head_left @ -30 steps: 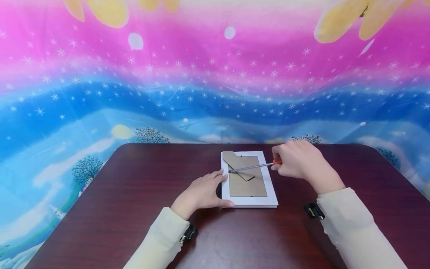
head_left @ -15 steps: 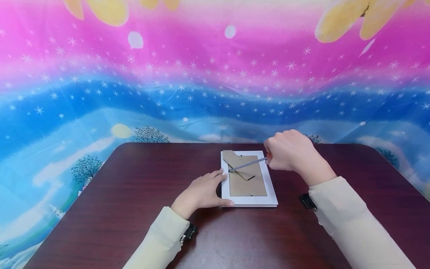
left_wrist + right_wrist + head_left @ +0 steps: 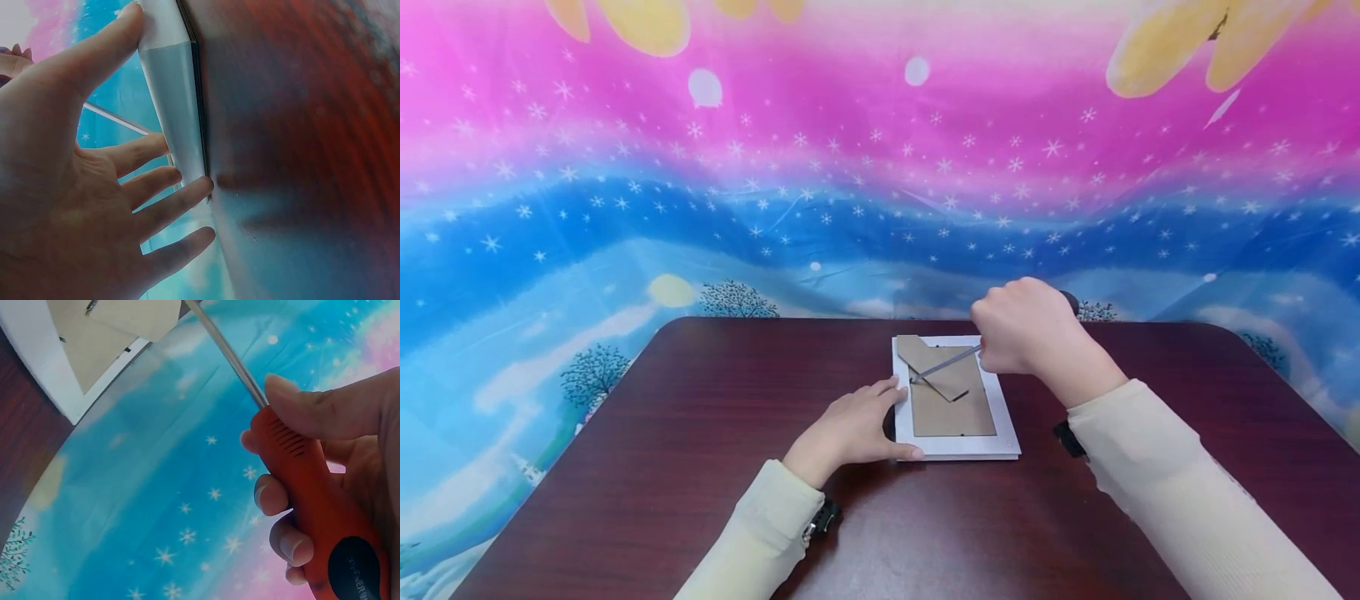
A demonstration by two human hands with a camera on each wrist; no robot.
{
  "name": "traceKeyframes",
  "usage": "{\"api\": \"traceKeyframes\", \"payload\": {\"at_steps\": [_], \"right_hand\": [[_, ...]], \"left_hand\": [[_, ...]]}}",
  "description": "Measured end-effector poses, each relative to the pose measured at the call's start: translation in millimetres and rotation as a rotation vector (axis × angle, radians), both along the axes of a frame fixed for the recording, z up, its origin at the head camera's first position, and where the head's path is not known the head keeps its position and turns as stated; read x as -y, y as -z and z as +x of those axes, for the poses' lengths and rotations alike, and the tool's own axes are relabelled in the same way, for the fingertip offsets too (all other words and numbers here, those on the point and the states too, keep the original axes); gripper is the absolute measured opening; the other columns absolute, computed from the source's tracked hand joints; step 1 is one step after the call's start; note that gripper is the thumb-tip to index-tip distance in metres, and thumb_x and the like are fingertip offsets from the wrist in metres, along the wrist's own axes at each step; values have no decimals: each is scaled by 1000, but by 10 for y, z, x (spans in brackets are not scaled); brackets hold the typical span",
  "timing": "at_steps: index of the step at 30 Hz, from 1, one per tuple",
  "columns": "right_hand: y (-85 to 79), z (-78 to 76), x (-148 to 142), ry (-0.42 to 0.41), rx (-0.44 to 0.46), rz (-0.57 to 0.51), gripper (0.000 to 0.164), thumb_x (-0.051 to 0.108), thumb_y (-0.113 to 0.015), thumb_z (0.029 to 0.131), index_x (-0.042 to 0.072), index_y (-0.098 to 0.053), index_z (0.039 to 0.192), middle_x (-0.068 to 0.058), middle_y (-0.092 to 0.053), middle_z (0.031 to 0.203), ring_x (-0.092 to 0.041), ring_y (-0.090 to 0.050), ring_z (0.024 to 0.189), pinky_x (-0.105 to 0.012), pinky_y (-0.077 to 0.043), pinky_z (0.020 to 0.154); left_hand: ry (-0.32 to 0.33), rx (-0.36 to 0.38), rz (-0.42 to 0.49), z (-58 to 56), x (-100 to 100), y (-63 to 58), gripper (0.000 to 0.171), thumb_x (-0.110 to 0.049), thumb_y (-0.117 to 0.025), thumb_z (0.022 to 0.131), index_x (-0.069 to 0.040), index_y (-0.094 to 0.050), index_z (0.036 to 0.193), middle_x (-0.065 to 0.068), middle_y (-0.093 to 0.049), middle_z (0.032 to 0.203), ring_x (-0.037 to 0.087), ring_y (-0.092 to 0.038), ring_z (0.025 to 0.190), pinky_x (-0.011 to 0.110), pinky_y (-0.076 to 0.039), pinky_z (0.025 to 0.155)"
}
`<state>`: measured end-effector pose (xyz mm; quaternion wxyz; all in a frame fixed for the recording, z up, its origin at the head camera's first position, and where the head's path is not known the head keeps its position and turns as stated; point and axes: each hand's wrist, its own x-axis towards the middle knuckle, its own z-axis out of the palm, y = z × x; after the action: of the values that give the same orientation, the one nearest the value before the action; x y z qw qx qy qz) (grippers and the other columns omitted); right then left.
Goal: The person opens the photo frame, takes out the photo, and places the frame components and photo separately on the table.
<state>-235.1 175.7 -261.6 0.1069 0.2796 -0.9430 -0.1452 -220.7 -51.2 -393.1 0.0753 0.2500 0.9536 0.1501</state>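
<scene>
A white picture frame [image 3: 970,448] lies face down on the table, its brown backing board [image 3: 951,419] and folded stand leg [image 3: 914,348] facing up. My left hand [image 3: 853,427] steadies the frame's left side, thumb at the near left corner; the left wrist view shows its fingers [image 3: 181,203] spread and fairly straight against the edge. My right hand [image 3: 1026,329] grips a screwdriver [image 3: 312,481] by its orange and black handle, thumb along the top. The metal shaft [image 3: 946,362] slants down to the left, its tip at the backing's left edge, by a small dark tab.
The dark red-brown table [image 3: 715,400] has rounded far corners. Directly behind its far edge hangs a pink and blue snowflake-patterned cloth [image 3: 850,192]. Small dark tabs sit along the backing's edges. A dark camera strap [image 3: 822,518] is on the left wrist.
My right hand has moved left and upward, turning so the screwdriver shaft stands steeper. The tip stays at the backing's left edge. My left hand and the frame keep their places.
</scene>
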Motion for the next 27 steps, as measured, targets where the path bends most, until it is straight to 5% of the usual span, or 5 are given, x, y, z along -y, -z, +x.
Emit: {"api": "traceKeyframes", "payload": {"at_steps": [27], "right_hand": [[-191, 146, 688, -50, -108, 317, 24, 26, -70, 73, 17, -54, 57, 3, -47, 51, -14, -47, 51, -30, -48, 53]], "left_hand": [[-2, 0, -2, 13, 6, -6, 91, -64, -74, 78, -14, -47, 148, 3, -35, 158, 27, -39, 140, 49, -39, 107]]}}
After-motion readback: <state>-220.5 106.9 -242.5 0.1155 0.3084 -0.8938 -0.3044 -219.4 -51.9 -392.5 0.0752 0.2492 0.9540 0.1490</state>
